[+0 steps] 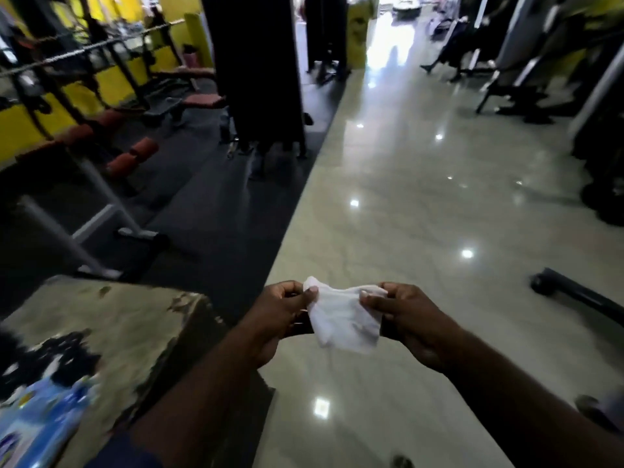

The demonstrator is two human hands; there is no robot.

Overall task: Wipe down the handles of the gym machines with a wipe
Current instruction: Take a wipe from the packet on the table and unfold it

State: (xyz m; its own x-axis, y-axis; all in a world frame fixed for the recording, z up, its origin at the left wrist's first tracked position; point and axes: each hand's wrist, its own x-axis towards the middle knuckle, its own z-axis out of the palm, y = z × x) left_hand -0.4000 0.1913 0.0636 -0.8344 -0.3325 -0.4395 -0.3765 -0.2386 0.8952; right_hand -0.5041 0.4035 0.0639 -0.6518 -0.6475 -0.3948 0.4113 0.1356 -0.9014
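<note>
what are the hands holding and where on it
A white wipe, pinched at its upper corners: left hand on the left corner, right hand on the right.

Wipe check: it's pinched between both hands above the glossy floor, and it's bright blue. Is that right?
Not quite. The head view shows the wipe is white, not blue. The rest holds: the left hand and the right hand both pinch it above the glossy floor.
</note>
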